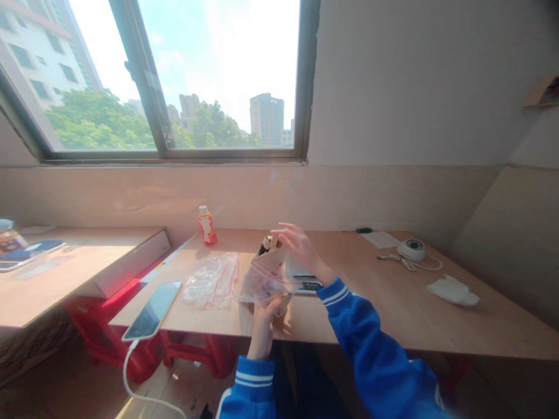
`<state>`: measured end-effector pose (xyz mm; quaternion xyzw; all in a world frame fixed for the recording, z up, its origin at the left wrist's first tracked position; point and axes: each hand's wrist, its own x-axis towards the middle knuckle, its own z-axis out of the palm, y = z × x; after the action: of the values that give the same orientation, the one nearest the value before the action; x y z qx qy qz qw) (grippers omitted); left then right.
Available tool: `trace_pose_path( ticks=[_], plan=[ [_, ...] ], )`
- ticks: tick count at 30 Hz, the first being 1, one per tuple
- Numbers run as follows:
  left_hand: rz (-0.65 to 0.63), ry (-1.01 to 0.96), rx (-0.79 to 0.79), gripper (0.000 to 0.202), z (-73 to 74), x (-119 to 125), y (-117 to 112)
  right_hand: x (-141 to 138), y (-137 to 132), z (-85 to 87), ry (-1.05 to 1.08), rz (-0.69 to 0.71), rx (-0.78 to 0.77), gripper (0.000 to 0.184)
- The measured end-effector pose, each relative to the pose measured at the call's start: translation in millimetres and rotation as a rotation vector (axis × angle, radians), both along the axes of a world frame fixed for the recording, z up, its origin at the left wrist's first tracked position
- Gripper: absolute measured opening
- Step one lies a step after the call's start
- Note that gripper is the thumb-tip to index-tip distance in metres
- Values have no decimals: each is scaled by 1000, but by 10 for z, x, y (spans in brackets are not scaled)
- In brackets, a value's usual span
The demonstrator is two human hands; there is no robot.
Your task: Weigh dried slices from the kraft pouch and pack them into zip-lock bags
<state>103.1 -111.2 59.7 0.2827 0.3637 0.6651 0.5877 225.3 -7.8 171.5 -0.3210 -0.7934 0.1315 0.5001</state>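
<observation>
Zip bag (266,278), left hand (264,317) gripping it, right hand (301,247) raised open above

I'm wearing this camera on my head, looking forward and down from close above my left hand (264,326) and my right hand (301,247), facing the window (174,81) beyond the wooden desk (393,302), its edges probably lens-bent.

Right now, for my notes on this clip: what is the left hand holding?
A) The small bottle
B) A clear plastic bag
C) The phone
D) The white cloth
B. The left hand has its fingers on the lower part of the clear plastic bag, above the table.
</observation>
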Motion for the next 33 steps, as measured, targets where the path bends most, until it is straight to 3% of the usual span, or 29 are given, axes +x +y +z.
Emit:
trace_pose_path(
  ticks=[6,9,12,16,24,33],
  plan=[
    [31,-4,-29,38,42,39,-8,155,59,-84,-137,-109,3,28],
    [14,-15,-23,47,42,41,-13,171,-33,-30,-54,-149,15,30],
    [-20,-8,12,47,69,34,-29,206,-220,68,71,-16,-111,27],
    [-42,-49,63,57,142,50,-58,278,-428,56,-95,324,-414,21],
    [-25,-157,130,60,113,116,-16,167,-407,-323,-518,255,-574,13],
    [38,-151,93,67,109,93,22,6,-532,-370,-406,325,-485,37]
  ],
)
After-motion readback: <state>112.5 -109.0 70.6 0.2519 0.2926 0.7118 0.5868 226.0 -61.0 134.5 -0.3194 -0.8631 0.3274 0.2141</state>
